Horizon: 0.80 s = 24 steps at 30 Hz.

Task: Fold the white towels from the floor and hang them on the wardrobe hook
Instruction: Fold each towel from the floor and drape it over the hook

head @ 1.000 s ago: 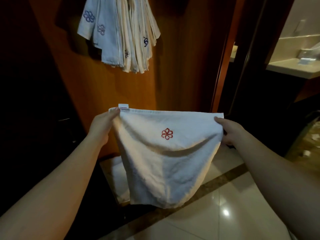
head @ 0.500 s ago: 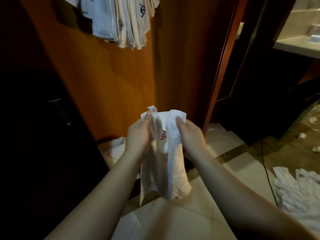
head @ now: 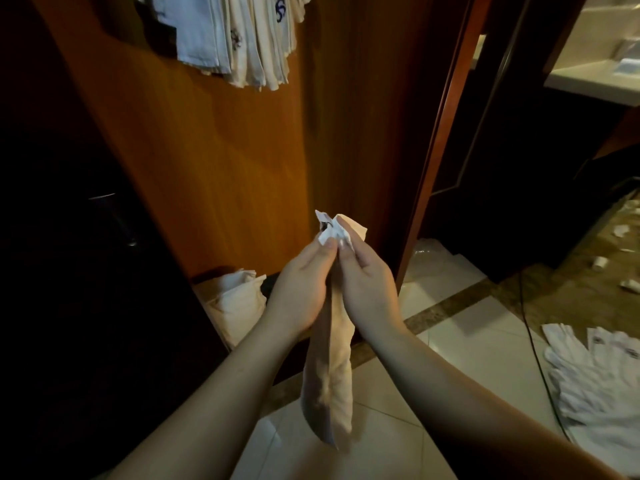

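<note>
White towel (head: 329, 372) folded narrow hangs between my palms; my left hand (head: 299, 289) and right hand (head: 367, 285) pinch its top corners together; more towels (head: 242, 39) hang at 11 o'clock.

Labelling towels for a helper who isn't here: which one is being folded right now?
Find the orange wooden wardrobe panel. In front of it, the left hand and right hand pinch the held towel at its top. It alone hangs in mid-air as a narrow strip.
</note>
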Tool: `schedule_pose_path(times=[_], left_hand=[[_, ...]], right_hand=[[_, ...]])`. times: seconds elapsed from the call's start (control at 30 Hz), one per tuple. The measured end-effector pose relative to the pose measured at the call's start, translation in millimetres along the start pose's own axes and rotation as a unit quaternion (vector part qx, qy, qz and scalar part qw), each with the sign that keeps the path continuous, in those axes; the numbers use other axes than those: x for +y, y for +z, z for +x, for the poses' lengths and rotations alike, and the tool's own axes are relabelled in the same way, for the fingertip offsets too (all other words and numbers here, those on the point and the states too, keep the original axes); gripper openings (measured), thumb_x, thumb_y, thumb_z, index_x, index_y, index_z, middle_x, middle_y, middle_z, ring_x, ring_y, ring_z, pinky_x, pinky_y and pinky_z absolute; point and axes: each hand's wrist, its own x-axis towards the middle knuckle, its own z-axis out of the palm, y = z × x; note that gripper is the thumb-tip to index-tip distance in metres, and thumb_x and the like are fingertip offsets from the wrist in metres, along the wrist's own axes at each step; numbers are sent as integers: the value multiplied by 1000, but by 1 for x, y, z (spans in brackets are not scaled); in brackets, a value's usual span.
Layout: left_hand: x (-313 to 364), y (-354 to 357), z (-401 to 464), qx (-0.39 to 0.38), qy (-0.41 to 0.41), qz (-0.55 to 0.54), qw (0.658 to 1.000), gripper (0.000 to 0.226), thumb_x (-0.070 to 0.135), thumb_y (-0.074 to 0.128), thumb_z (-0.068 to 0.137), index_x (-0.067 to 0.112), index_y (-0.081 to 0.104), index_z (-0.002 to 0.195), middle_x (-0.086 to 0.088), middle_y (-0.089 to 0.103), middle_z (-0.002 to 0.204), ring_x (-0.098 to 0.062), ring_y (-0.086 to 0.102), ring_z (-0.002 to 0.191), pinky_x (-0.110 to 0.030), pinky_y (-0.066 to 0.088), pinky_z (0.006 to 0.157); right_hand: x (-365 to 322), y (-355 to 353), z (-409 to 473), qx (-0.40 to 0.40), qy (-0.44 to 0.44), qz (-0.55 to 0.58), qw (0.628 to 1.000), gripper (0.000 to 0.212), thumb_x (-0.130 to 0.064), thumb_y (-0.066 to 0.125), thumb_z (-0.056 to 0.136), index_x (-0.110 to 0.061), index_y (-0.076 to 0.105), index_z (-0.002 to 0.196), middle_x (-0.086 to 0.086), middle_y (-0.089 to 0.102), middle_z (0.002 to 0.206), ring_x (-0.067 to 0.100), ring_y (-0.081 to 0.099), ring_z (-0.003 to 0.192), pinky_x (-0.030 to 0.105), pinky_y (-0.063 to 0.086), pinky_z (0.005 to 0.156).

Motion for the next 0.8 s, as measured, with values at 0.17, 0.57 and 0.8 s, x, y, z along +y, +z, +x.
schedule_pose_path(times=[0.17,0.57,0.8], left_hand=[[-2,-9,-1,-27,-45,-38,998,74,96,33,69,46,59,118,8,66,123,-16,54,132,-45,37,116],[-9,-25,11,-54,-6,56,997,53,108,15,53,84,52,82,58,51,79,22,50,83,-18,27,83],[-27,-37,40,86,29,24,996,65,47,69,89,35,41,146,15,47,145,-2,46,129,-30,43,102]], right_hand=[[5,-6,-4,-71,14,29,997,32,-39,40,107,-48,52,136,-47,58,106,-32,47,105,-7,35,82],[14,-19,7,-40,-34,-58,997,37,-35,46,107,-41,53,142,-11,69,94,14,64,76,27,49,60],[-9,-39,28,-77,-36,-23,996,29,-46,53,101,-49,64,128,-31,65,124,-11,59,114,11,49,88]])
